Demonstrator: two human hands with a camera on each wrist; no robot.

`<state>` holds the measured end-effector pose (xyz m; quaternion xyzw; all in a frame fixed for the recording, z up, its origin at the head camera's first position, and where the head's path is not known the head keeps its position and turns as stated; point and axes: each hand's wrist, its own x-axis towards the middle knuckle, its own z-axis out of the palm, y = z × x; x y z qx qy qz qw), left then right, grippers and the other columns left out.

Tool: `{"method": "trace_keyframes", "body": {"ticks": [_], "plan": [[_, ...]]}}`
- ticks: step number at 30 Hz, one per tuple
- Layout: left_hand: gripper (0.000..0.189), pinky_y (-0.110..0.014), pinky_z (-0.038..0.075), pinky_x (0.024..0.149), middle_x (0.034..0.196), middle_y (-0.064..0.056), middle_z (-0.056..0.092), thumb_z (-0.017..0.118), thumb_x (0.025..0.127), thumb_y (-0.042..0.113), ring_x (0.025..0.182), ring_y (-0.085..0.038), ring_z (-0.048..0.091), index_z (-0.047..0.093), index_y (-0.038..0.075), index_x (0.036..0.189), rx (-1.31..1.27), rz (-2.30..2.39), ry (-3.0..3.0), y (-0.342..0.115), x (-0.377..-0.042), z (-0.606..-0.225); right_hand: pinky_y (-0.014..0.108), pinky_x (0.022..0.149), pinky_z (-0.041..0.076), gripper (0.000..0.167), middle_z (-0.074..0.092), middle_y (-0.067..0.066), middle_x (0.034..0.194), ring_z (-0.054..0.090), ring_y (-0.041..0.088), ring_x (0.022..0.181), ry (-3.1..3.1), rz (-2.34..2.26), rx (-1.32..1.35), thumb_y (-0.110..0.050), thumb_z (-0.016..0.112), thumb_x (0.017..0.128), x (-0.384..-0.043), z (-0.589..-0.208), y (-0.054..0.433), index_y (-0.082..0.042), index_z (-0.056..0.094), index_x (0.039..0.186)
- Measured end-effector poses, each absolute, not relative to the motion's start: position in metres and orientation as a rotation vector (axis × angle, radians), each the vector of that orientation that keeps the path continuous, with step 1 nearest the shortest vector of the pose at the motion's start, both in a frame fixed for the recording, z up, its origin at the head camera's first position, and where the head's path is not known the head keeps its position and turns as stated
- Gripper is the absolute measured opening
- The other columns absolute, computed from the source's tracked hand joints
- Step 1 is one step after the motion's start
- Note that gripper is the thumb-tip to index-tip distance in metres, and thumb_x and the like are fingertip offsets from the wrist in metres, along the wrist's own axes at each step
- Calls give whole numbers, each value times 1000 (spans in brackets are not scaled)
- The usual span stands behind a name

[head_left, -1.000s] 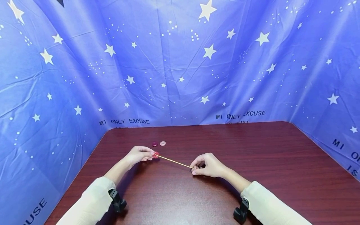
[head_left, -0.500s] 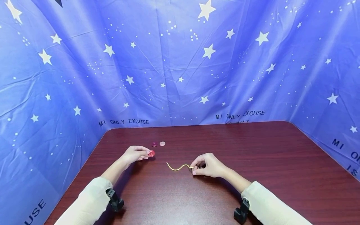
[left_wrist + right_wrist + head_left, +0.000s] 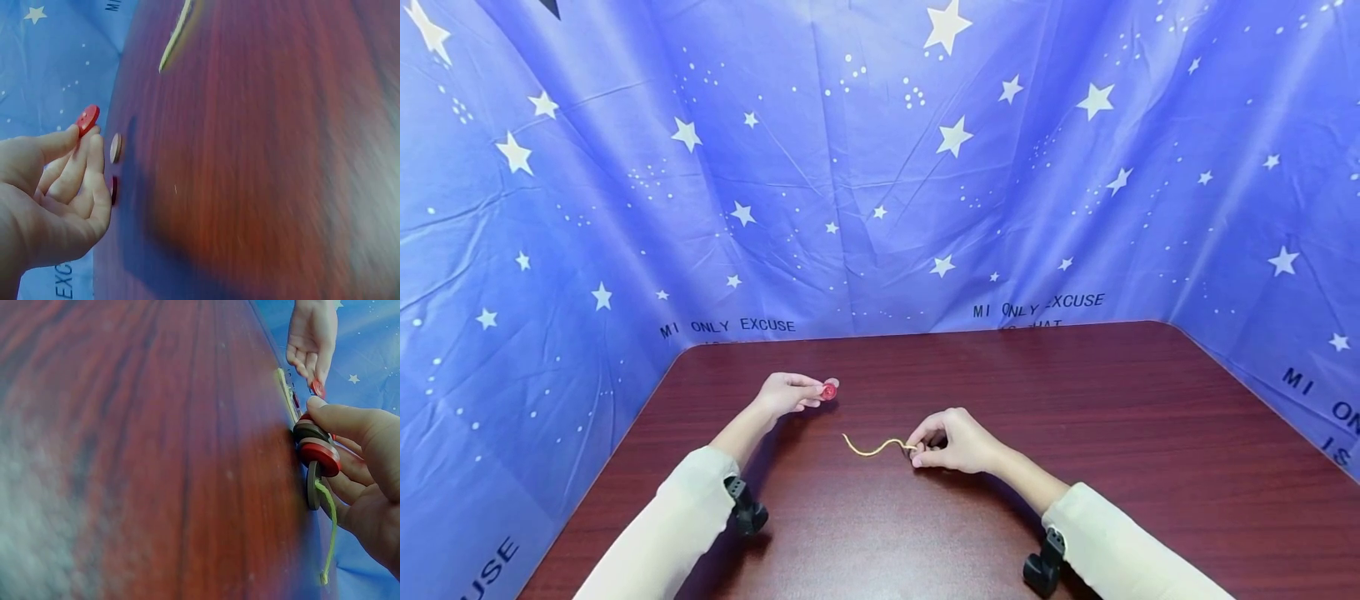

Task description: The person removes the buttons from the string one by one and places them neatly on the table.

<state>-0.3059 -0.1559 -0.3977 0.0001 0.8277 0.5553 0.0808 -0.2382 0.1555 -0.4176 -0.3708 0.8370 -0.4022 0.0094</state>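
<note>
My left hand (image 3: 786, 394) pinches a red button (image 3: 829, 391) by its edge between thumb and fingertips, above the far left part of the table. Behind it a pale pink button (image 3: 116, 148) and a dark red button (image 3: 114, 190) lie on the tabletop; in the head view the left hand hides the dark red one. My right hand (image 3: 958, 442) pinches a yellow string (image 3: 868, 454), whose free end curves out leftward. In the right wrist view, several red, pink and dark buttons (image 3: 320, 456) are threaded together on that string at the fingers, and its other end (image 3: 331, 544) dangles below.
The dark reddish wooden table (image 3: 1112, 417) has a rounded far edge. A blue curtain (image 3: 865, 167) with white stars stands close behind and along both sides. Black wrist-worn cameras sit at both cream sleeves (image 3: 658, 525).
The string was taut between both hands, then slipped free of the left hand and went slack. The left hand has moved right and farther back with the red button. The right hand stays put.
</note>
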Motion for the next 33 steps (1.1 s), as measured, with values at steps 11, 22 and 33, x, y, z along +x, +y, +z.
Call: {"method": "trace_keyframes", "body": {"ticks": [11, 22, 33], "plan": [[23, -17, 45, 56, 96, -16, 75, 66, 87, 7, 64, -4, 69, 70, -4, 107, -164, 1682, 2473, -117, -328, -395, 18, 63, 53, 12, 68, 0, 72, 57, -4, 64, 2600, -1262, -1178, -12, 78, 78, -236, -419, 156, -6, 74, 88], [11, -18, 51, 54, 81, -15, 75, 68, 83, 4, 53, -4, 65, 76, -2, 88, -187, 1442, 2728, -93, -335, -402, 19, 63, 53, 12, 67, -1, 72, 57, -3, 64, 2607, -1247, -1152, -13, 78, 78, -237, -418, 156, -8, 74, 88], [14, -24, 50, 65, 66, -2, 73, 70, 82, 21, 71, -14, 67, 77, 11, 74, -273, 1048, 3017, -87, -331, -392, 20, 66, 55, 11, 69, 1, 72, 59, -2, 67, 2619, -1255, -1182, -12, 78, 78, -240, -419, 157, -8, 74, 87]]}}
